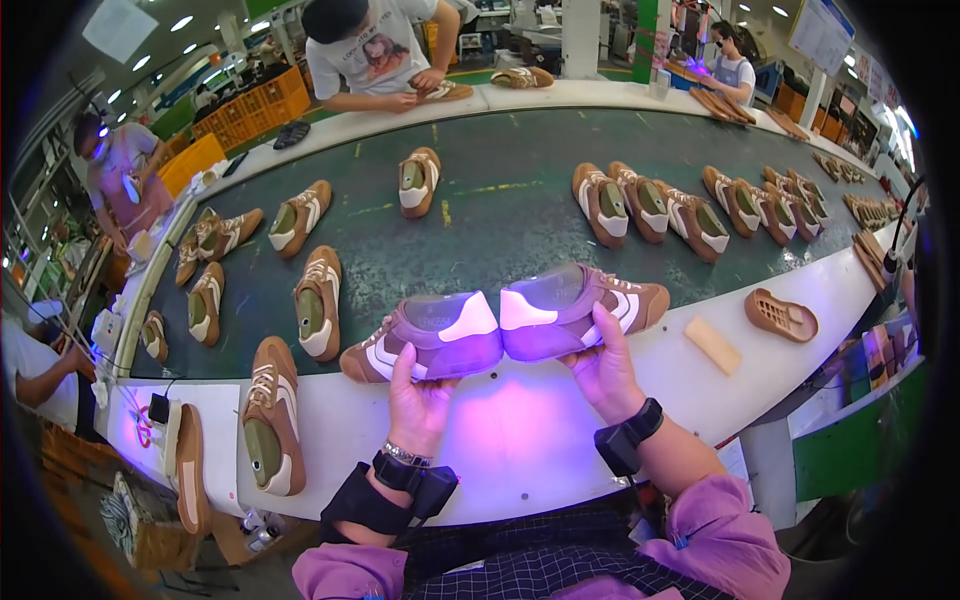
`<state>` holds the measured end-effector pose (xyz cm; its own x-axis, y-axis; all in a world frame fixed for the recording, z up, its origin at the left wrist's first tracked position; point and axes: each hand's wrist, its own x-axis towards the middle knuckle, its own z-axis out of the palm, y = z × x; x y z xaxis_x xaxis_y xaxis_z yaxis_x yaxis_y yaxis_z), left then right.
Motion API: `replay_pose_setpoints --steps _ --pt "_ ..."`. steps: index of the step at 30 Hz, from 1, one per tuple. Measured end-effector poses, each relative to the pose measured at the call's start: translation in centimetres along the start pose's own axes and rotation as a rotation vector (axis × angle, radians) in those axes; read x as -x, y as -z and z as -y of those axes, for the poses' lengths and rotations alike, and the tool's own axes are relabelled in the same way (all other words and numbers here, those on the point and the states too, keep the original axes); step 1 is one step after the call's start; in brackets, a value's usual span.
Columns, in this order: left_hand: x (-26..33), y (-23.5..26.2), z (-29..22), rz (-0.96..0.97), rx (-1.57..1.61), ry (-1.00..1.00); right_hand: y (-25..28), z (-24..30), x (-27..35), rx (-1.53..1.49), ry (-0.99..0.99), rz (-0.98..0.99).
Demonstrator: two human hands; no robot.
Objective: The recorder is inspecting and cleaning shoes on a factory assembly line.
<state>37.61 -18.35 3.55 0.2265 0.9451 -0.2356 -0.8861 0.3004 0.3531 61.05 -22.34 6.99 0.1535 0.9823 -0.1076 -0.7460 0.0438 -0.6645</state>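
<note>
Both hands, left [418, 400] and right [603, 372], are raised, fingers curled in grips.

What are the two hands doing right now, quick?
Left hand: closed on the left brown shoe, held from below.
Right hand: closed on the right brown shoe, heels almost touching.

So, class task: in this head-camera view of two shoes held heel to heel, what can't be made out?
- Left shoe and right shoe: undersides face away; violet glare washes out heels.
- Left hand, right hand: palms and grip hidden behind the shoes.
- Far belt shoes: too small for detail.
</note>
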Motion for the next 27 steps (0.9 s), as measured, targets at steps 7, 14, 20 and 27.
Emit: replay_pose_setpoints --steps 7,14,20,27 --pt "-0.1 -0.1 0.1 0.006 -0.006 -0.011 -0.2 0.0 -0.1 -0.022 -0.015 -0.014" --pt "-0.5 0.3 -0.1 -0.009 -0.032 0.006 0.4 -0.3 -0.4 -0.015 -0.019 -0.011" --pt "-0.3 0.0 0.1 0.018 -0.131 -0.055 0.5 0.0 0.2 0.029 -0.015 -0.003" --pt "0.3 -0.7 0.2 0.030 -0.237 -0.098 0.7 0.5 0.4 0.060 0.012 -0.015"
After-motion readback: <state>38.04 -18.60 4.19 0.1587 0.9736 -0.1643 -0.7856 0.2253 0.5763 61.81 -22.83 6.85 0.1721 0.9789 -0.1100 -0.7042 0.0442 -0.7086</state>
